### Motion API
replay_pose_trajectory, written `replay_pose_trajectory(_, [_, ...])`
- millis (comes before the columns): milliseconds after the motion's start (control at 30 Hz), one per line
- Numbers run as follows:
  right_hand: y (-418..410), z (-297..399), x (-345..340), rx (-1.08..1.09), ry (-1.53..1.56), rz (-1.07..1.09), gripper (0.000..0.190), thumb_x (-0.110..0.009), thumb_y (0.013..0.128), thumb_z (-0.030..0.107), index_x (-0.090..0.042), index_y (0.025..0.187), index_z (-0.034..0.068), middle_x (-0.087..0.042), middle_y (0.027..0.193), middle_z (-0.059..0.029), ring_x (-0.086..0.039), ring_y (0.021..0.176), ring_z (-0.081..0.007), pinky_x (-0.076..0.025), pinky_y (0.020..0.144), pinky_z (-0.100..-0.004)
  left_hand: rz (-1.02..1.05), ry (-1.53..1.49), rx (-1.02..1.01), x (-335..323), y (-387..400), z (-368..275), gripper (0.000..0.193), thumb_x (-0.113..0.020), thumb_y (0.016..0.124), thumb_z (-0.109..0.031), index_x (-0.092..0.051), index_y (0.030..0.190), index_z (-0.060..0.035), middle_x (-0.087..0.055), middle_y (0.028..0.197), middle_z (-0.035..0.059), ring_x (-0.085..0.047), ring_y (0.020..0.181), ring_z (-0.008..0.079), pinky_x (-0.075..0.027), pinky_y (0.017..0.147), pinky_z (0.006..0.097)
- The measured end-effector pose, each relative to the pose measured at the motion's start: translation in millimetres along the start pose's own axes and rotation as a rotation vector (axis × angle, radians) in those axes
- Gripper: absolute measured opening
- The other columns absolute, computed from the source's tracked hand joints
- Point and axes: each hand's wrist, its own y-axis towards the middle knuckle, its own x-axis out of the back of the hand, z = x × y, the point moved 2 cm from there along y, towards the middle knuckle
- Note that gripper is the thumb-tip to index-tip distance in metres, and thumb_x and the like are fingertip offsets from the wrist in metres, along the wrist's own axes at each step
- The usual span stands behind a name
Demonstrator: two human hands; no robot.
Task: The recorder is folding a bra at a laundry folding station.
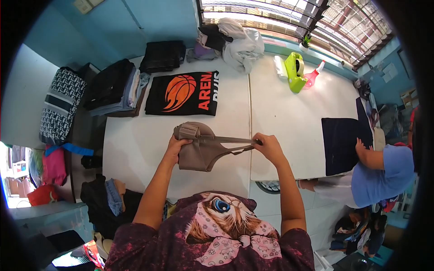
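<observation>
A taupe bra is held folded between my two hands, just over the white table. My left hand grips its cup and back band, with the thumb on top. To the right, my right hand pinches the ends of the straps, which are stretched out sideways. Beyond the bra lies a folded black shirt with an orange basketball print and lettering.
Folded clothes are stacked at the left, near dark folded trousers. Loose white cloth is heaped by the window. A green tape dispenser and a pink spray bottle stand at the back right. A co-worker handles dark cloth.
</observation>
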Motion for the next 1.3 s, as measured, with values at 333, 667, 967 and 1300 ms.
replay_pose_trajectory(333, [-15.8, 54.6, -9.5, 0.375, 1.988, 0.355, 0.026, -0.044, 0.079, 0.015, -0.054, 0.097, -0.001, -0.059, 0.095, -0.0149, -0.055, 0.091, -0.0282, -0.044, 0.078, -0.0377, 0.113, -0.076, 0.147, -15.3, -4.1, 17.3, 0.059, -0.064, 0.061, -0.001, -0.041, 0.115, -0.0053, -0.054, 0.105, 0.0101, -0.055, 0.093, 0.0226, -0.045, 0.083, 0.0377])
replay_pose_trajectory(667, [14.5, 38.0, -61.1, -0.141, 1.273, -0.252, 0.06, -0.067, 0.068, 0.008, -0.04, 0.122, 0.005, -0.036, 0.13, -0.0072, -0.042, 0.114, -0.0219, -0.038, 0.089, -0.0294, 0.067, -0.006, -0.065, -34.9, -15.6, 25.1, 0.056, -0.067, 0.062, -0.003, -0.043, 0.112, -0.0053, -0.054, 0.105, 0.0078, -0.054, 0.094, 0.0204, -0.045, 0.082, 0.0342])
replay_pose_trajectory(967, [9.5, 71.0, -58.9, 0.115, 0.305, 0.001, 0.077, -0.078, 0.051, 0.031, -0.044, 0.115, 0.004, -0.048, 0.113, -0.0126, -0.051, 0.1, -0.0279, -0.043, 0.077, -0.035, 0.081, 0.92, -0.252, -61.3, -32.5, 4.7, 0.064, -0.075, 0.053, -0.02, -0.043, 0.106, -0.0047, -0.06, 0.091, 0.016, -0.059, 0.086, 0.0308, -0.045, 0.076, 0.0351])
replay_pose_trajectory(1300, [6.5, 62.0, -64.3, 0.01, 0.229, 0.226, 0.062, -0.067, 0.058, 0.023, -0.044, 0.113, 0.006, -0.059, 0.086, -0.017, -0.058, 0.079, -0.033, -0.045, 0.069, -0.0387, 0.192, 0.82, -0.254, -73.7, -50.2, 5.9, 0.061, -0.075, 0.057, -0.022, -0.043, 0.106, -0.0059, -0.06, 0.092, 0.0146, -0.059, 0.088, 0.0288, -0.044, 0.077, 0.0339])
